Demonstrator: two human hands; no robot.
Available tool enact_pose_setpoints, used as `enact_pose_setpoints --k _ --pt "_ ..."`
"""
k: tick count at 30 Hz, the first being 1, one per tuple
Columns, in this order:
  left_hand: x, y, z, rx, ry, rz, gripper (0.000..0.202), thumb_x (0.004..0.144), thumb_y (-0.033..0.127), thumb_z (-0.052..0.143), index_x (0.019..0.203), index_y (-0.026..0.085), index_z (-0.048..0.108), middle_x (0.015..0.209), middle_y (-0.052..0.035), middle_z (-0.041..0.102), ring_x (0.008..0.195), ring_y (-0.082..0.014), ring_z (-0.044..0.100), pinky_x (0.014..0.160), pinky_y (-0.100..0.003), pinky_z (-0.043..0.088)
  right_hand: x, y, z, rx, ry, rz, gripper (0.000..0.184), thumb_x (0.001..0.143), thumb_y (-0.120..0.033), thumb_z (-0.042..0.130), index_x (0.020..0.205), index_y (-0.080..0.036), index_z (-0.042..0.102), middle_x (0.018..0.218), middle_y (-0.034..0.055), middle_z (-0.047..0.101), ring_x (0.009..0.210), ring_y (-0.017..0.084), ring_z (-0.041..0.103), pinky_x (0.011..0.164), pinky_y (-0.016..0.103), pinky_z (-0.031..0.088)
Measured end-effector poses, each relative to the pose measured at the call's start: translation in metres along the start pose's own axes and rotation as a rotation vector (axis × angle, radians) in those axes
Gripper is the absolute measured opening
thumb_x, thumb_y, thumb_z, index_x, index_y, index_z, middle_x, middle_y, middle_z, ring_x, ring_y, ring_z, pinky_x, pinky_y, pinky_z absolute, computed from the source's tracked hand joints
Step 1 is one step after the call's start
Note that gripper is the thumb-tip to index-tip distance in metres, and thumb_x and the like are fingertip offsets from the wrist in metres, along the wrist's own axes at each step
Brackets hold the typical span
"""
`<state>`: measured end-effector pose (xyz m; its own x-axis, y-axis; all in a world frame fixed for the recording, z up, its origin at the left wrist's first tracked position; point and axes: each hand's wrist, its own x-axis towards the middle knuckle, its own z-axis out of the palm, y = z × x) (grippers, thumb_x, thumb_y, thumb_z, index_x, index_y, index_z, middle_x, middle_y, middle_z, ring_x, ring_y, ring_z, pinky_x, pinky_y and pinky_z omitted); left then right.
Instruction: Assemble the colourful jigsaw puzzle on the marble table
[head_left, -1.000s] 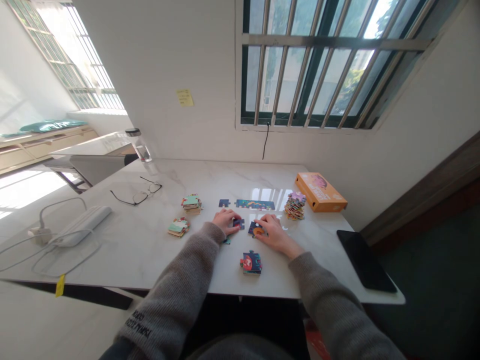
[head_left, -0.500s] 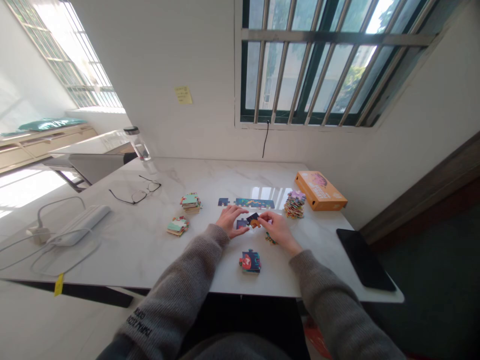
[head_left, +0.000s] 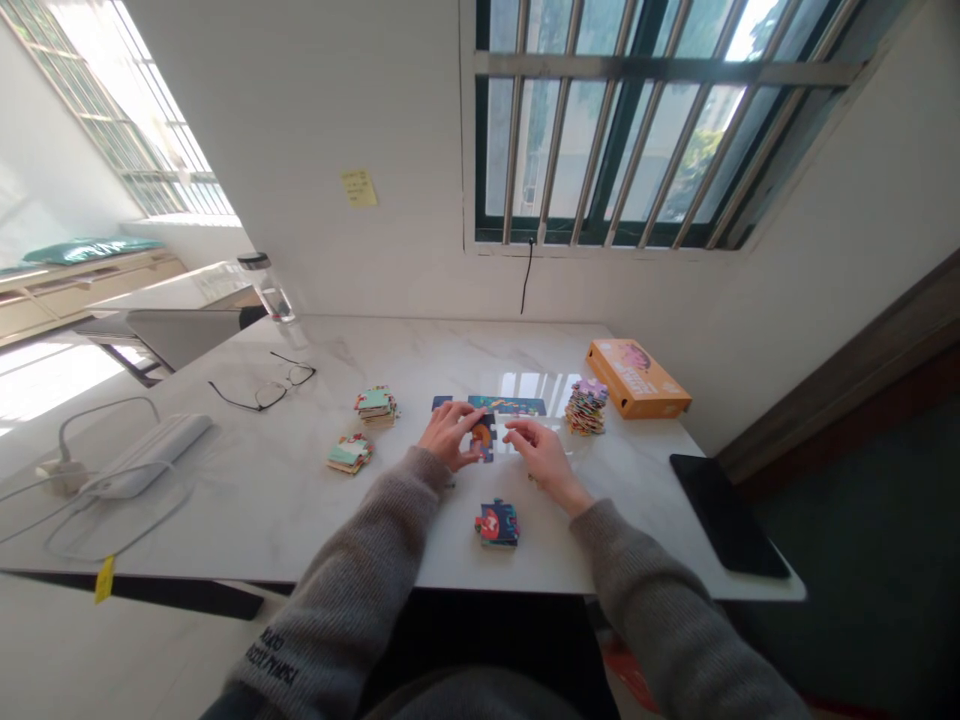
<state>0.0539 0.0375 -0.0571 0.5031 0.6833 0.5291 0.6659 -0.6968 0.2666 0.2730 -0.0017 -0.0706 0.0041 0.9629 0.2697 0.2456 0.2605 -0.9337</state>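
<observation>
My left hand has its thumb and fingers around dark puzzle pieces with an orange shape on them, which look fitted together. To their right, my right hand is apart from them, fingers loosely curled and nothing visible between them. Part of a small piece shows under the right hand, mostly hidden. Behind the hands lies a joined blue puzzle strip, its left part partly covered by my left hand. Closer to me sits a small stack of dark blue and red puzzle pieces.
Two stacks of light green pieces stand on the left, and a taller puzzle stack on the right beside an orange box. A black phone lies near the right edge. Eyeglasses and a power strip are farther left.
The orange-and-dark piece has moved left from my right hand to the piece by my left hand. My right fingers have let go, and my left hand has closed around the pieces.
</observation>
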Motion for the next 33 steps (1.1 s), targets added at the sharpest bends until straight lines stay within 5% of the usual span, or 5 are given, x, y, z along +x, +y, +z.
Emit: enact_pose_setpoints --k 4,8,18,33 --pt "-0.006 -0.031 -0.007 0.094 0.100 -0.182 0.056 0.073 0.020 0.065 0.130 0.021 0.061 0.116 -0.0106 0.059 0.109 -0.0298 0.049 0.100 -0.044 0.042 -0.002 -0.009 -0.007 -0.127 0.057 -0.064 0.031 0.089 -0.035 0.052 0.107 -0.017 0.069 0.080 0.0041 0.071 0.073 0.018 0.061 0.070 0.030 0.047" --pt "-0.009 -0.047 -0.004 0.127 0.070 -0.260 0.053 0.072 0.020 0.066 0.124 0.023 0.064 0.115 -0.0078 0.058 0.108 -0.0278 0.050 0.100 -0.042 0.044 -0.004 -0.013 -0.010 -0.226 0.023 -0.098 0.029 0.088 -0.030 0.050 0.107 -0.017 0.069 0.079 0.0030 0.070 0.070 0.017 0.059 0.068 0.029 0.045" --pt "-0.010 -0.046 0.005 0.072 0.018 -0.310 0.046 0.070 0.021 0.066 0.116 0.022 0.066 0.111 -0.0076 0.057 0.106 -0.0270 0.051 0.098 -0.041 0.047 -0.008 -0.006 -0.012 -0.477 -0.043 -0.260 0.022 0.090 -0.020 0.051 0.098 -0.020 0.071 0.088 0.0058 0.070 0.091 0.023 0.058 0.088 0.039 0.041" --pt "0.009 -0.051 0.013 0.052 0.026 -0.379 0.045 0.079 0.024 0.062 0.123 0.022 0.062 0.117 -0.0081 0.057 0.111 -0.0270 0.050 0.102 -0.041 0.043 0.004 0.020 -0.020 -0.632 0.008 -0.275 0.028 0.088 -0.018 0.051 0.111 -0.021 0.068 0.102 0.0082 0.065 0.104 0.026 0.053 0.098 0.042 0.041"
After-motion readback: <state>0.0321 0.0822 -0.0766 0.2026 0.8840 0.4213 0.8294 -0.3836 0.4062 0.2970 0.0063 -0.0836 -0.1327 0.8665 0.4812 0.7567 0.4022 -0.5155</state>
